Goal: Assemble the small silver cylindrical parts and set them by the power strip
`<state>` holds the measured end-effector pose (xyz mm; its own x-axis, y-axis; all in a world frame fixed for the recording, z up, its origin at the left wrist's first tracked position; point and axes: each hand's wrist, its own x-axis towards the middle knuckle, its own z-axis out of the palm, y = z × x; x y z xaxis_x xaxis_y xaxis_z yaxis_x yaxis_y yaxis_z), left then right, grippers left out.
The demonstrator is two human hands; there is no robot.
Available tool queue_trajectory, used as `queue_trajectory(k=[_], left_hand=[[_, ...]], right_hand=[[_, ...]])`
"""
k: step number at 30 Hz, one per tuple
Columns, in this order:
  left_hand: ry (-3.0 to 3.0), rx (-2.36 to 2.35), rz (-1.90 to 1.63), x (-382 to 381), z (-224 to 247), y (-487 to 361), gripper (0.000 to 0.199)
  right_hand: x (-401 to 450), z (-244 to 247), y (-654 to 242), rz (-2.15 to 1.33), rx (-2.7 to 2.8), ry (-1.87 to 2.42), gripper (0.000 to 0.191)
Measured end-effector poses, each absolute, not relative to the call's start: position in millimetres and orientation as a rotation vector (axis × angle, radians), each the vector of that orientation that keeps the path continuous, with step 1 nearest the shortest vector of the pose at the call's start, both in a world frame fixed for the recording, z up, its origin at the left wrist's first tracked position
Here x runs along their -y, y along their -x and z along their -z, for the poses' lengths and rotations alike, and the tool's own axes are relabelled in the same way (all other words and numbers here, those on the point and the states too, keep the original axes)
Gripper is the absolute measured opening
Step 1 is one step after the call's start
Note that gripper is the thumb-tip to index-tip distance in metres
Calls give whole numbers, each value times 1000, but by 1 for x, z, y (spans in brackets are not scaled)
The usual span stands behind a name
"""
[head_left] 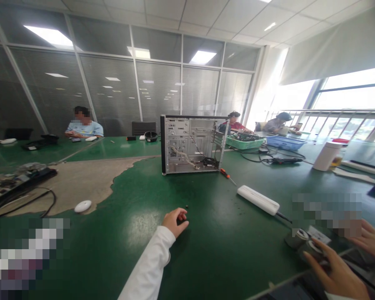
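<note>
My left hand point(176, 222), in a white sleeve, rests low over the green table point(206, 233). Its fingers curl inward, the thumb stands apart from them, and I see nothing held. Just beyond the fingertips lies a tiny dark piece point(186, 206), too small to name. Farther ahead stands an opened computer case point(193, 146), its bare metal inside and loose cables facing me. By its lower right corner is a screwdriver point(225, 174) with an orange and black handle. My right hand is out of view.
At lower right, another person's hand point(334, 266) touches can-like cylinders point(296, 238). A white power strip point(258, 200) lies nearby. Green point(246, 142) and blue baskets point(284, 142) stand behind, near a white bottle point(327, 156). A white mouse point(83, 206) and electronic parts point(21, 179) lie left.
</note>
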<state>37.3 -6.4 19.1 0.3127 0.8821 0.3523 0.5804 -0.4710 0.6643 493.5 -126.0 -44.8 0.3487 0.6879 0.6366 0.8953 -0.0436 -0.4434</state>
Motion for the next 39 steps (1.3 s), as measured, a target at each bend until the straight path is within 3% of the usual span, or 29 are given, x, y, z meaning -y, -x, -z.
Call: queue_trajectory(k=[11, 16, 18, 21, 25, 28, 34, 39], left_hand=[[-2171, -1316, -943, 5, -18, -38, 27], [-2174, -1303, -961, 3, -15, -38, 27], [-2173, -1294, -970, 1, -13, -38, 26], [-2156, -1284, -984, -1, -12, -38, 25], [-2115, -1276, -1009, -3, -10, -39, 24], [-2091, -1272, -1010, -3, -10, -39, 25], [-2018, -1268, -1017, -1, -17, -40, 25], [-2028, -1290, -1018, 1, -20, -41, 24]], right_hand=[[96, 19, -446, 363, 1444, 2012, 57], [92, -1, -416, 741, 1399, 1915, 67], [91, -7, -387, 773, 1484, 1767, 58], [83, -13, -323, 434, 1980, 1461, 40], [51, -22, -238, 66, 2342, 1399, 47], [17, -28, -201, 59, 2423, 1383, 52], [-27, -20, -182, 65, 2428, 1190, 22], [-8, -17, -207, 278, 2456, 1145, 22]])
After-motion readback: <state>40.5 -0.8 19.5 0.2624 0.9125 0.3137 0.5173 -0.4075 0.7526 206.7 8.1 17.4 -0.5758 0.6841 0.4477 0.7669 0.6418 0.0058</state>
